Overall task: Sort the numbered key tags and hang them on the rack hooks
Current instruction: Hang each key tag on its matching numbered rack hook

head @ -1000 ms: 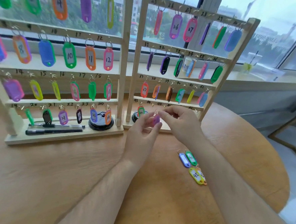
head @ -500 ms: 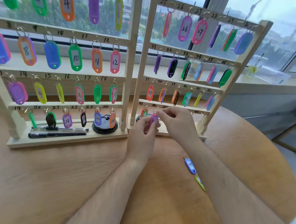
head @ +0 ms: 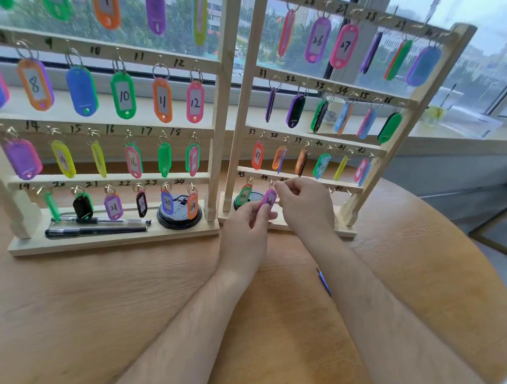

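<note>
We are hanging the purple tag 44 point(head: 269, 199), left hand point(head: 248, 224) grip pinching its body, right hand point(head: 304, 207) grip pinching its ring, which next needs hooking under the bottom rail point(head: 256, 173).

Purple tag point(head: 269, 199), green tag point(head: 244, 194), pale wooden rack point(head: 411, 112), tan table point(head: 121, 302)

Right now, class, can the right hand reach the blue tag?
Probably not yet: the right hand pinches the ring of the purple tag at the rack, and the blue tag lies half hidden beneath its forearm.
</note>
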